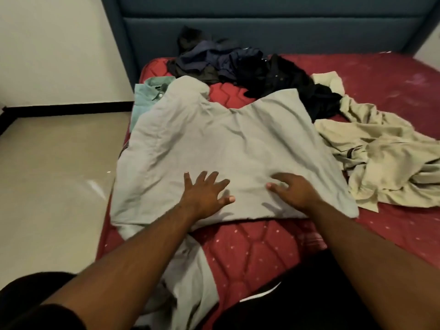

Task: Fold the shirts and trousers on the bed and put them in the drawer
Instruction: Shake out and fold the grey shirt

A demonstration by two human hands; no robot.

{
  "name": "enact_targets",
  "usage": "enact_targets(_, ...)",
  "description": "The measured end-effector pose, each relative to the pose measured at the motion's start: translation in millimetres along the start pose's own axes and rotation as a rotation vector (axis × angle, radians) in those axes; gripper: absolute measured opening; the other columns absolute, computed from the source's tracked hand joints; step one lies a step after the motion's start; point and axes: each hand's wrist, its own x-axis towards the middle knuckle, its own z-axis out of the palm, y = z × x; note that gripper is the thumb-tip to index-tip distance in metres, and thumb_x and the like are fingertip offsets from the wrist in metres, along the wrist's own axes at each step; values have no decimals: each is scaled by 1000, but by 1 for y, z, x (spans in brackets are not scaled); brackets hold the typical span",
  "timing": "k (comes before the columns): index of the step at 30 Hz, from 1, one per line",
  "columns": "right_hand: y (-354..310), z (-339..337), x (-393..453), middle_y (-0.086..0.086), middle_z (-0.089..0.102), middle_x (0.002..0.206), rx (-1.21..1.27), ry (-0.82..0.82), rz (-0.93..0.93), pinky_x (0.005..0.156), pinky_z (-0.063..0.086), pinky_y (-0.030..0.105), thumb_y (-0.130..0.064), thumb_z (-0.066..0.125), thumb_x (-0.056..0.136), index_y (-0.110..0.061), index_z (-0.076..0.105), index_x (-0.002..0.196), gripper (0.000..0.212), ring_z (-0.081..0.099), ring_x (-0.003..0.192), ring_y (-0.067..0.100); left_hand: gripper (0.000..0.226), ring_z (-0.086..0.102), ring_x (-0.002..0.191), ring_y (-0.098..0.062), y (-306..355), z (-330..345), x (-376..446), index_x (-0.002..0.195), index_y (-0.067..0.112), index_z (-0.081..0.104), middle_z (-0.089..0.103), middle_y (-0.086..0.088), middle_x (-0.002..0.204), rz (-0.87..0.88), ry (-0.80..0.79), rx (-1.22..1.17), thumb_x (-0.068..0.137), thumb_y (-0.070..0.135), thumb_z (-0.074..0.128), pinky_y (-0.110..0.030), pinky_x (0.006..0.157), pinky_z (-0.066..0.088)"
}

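Note:
A pale grey shirt (221,144) lies spread flat across the near left corner of the red bed (262,248), with one sleeve hanging toward me over the bed's edge. My left hand (204,194) rests flat on the shirt's lower part, fingers spread. My right hand (295,189) lies on the shirt beside it, fingers bent slightly down against the cloth. A folded light green shirt (147,94) peeks out from under the grey one at the far left.
A heap of dark navy and black clothes (238,65) lies near the blue padded headboard (262,22). A crumpled cream garment (381,167) is spread at the right. Tiled floor (54,175) runs along the bed's left side.

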Motion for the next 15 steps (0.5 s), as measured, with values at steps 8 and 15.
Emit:
enact_targets(8, 124, -7, 15, 12, 52, 139, -211, 208, 456, 106, 36, 48, -79, 14, 80, -14, 51, 131, 90, 46, 127, 32, 72, -5, 150, -30, 12, 63, 24, 145, 61, 2, -7, 7, 163, 175, -65, 10, 77, 86, 5, -65, 109, -9)
enact_targets(15, 93, 12, 53, 2, 46, 147, -38, 109, 79, 114, 22, 39, -74, 15, 82, -29, 49, 139, 80, 37, 138, 20, 72, -6, 150, -24, 35, 51, 81, 147, 55, 3, -3, 8, 163, 109, -67, -17, 82, 83, 15, -61, 112, -3)
